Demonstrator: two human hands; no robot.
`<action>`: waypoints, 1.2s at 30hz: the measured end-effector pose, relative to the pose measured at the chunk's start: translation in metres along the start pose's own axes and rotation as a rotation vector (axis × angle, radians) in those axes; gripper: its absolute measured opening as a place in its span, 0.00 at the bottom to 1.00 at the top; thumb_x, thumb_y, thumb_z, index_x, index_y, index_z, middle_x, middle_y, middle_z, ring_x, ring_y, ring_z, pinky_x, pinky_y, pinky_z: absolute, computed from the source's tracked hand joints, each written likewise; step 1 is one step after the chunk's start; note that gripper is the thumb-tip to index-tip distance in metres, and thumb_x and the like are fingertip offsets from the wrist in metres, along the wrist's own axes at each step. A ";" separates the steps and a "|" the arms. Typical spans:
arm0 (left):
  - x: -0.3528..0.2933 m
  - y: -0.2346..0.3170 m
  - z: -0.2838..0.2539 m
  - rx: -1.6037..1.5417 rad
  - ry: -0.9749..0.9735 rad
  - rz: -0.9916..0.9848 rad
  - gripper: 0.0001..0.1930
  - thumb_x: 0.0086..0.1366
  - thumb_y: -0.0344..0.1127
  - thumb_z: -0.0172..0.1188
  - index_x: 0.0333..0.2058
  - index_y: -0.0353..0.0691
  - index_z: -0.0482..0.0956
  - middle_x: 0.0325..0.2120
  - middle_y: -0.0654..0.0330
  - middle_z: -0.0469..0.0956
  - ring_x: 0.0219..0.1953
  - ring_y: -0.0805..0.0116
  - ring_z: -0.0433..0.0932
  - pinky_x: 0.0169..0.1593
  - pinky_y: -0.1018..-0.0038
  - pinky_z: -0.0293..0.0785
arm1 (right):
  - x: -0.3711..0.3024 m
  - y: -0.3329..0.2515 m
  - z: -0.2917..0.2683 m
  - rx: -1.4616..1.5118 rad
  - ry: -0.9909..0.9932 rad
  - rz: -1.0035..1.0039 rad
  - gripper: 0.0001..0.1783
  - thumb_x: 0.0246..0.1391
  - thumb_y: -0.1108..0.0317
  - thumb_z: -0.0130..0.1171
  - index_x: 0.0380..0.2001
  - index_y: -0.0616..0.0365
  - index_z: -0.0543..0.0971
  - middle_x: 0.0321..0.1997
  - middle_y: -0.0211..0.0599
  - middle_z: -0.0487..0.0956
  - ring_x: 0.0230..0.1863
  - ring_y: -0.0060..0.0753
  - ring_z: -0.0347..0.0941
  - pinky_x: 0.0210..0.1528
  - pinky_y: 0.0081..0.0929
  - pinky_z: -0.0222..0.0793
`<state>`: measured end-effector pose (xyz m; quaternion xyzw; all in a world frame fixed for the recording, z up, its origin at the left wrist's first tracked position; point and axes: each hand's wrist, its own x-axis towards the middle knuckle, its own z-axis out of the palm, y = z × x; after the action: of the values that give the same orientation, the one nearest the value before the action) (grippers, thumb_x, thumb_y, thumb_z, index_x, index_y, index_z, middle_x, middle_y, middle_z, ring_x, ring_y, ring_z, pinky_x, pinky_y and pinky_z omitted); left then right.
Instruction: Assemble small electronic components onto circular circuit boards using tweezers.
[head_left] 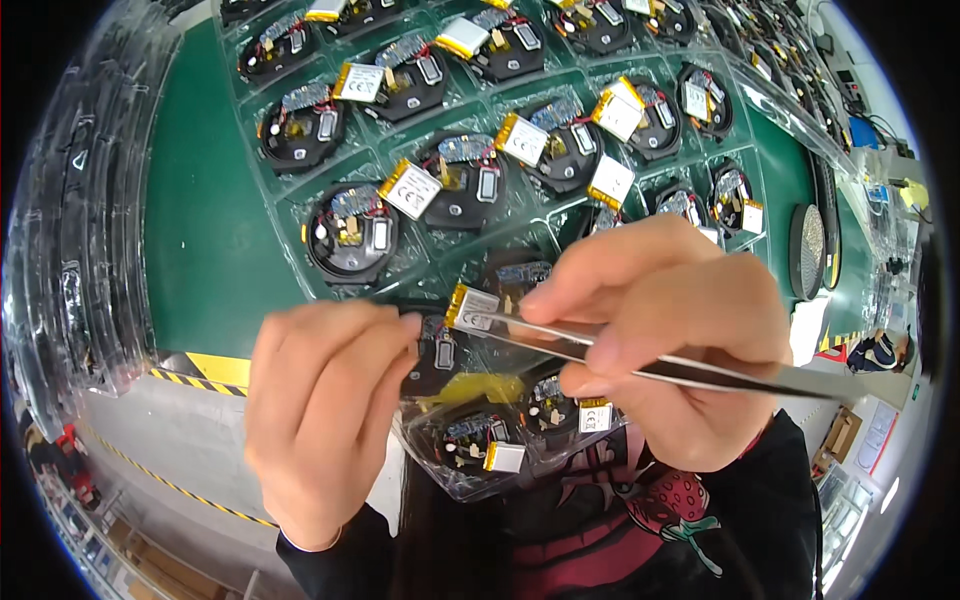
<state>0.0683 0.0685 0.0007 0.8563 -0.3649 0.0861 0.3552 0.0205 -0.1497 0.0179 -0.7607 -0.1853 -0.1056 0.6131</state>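
My right hand (pixel 680 340) is closed around silver tweezers (pixel 560 340). The tweezers' tips reach a small silver pouch battery (pixel 473 310) with a yellow taped end. That battery lies beside a black round housing (pixel 432 365), which carries a small blue circuit board. My left hand (pixel 325 410) has its fingers curled together at the left edge of this housing and grips it there; the thumb is hidden. Another housing (pixel 510 285) sits just behind the tweezers, partly covered by my right hand.
A clear plastic tray (pixel 285 225) holds several similar housings with wired batteries, such as the white one (pixel 410 188). Stacked clear trays (pixel 85 230) stand at the left of the green tabletop (pixel 205 210). A round black mesh-faced object (pixel 807 252) is at the right.
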 end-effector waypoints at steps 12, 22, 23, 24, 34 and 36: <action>0.013 -0.017 0.002 -0.115 -0.197 0.167 0.17 0.35 0.30 0.60 0.30 0.38 0.82 0.29 0.60 0.75 0.32 0.61 0.75 0.30 0.70 0.72 | 0.004 0.015 0.006 0.070 -0.012 0.169 0.12 0.54 0.81 0.59 0.39 0.63 0.67 0.45 0.58 0.72 0.39 0.42 0.80 0.44 0.33 0.79; 0.009 -0.020 0.003 -0.250 -0.011 -0.010 0.15 0.36 0.25 0.64 0.30 0.35 0.82 0.28 0.54 0.79 0.26 0.63 0.78 0.26 0.74 0.76 | 0.001 0.013 0.007 0.131 -0.054 0.288 0.09 0.50 0.82 0.61 0.34 0.62 0.74 0.39 0.52 0.79 0.38 0.38 0.77 0.42 0.29 0.73; 0.006 -0.019 0.007 -0.251 -0.015 -0.012 0.15 0.36 0.25 0.64 0.30 0.35 0.82 0.28 0.54 0.79 0.26 0.63 0.78 0.26 0.74 0.76 | 0.002 0.013 0.008 0.134 -0.053 0.291 0.09 0.50 0.82 0.61 0.34 0.62 0.74 0.39 0.52 0.79 0.38 0.38 0.77 0.42 0.29 0.73; 0.003 -0.019 0.013 -0.214 0.144 0.017 0.14 0.37 0.24 0.65 0.29 0.34 0.82 0.28 0.54 0.79 0.26 0.62 0.78 0.27 0.73 0.77 | 0.004 0.013 0.008 0.104 -0.074 0.292 0.09 0.49 0.81 0.62 0.33 0.62 0.75 0.40 0.52 0.79 0.39 0.39 0.78 0.42 0.29 0.74; 0.007 -0.013 0.004 0.136 -0.101 0.383 0.18 0.33 0.27 0.59 0.29 0.29 0.84 0.28 0.53 0.80 0.30 0.62 0.78 0.28 0.75 0.76 | 0.002 0.013 0.010 0.043 -0.073 0.299 0.08 0.46 0.82 0.65 0.31 0.63 0.78 0.38 0.50 0.80 0.37 0.41 0.79 0.37 0.28 0.76; 0.006 -0.012 0.000 0.167 -0.140 0.354 0.18 0.35 0.27 0.58 0.29 0.29 0.84 0.30 0.55 0.80 0.32 0.63 0.77 0.30 0.77 0.77 | 0.002 0.013 0.011 0.054 -0.065 0.294 0.08 0.46 0.83 0.65 0.31 0.63 0.78 0.38 0.50 0.80 0.37 0.41 0.79 0.37 0.28 0.77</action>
<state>0.0808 0.0709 -0.0032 0.8091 -0.5253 0.1174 0.2359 0.0270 -0.1410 0.0043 -0.7659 -0.0943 0.0148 0.6358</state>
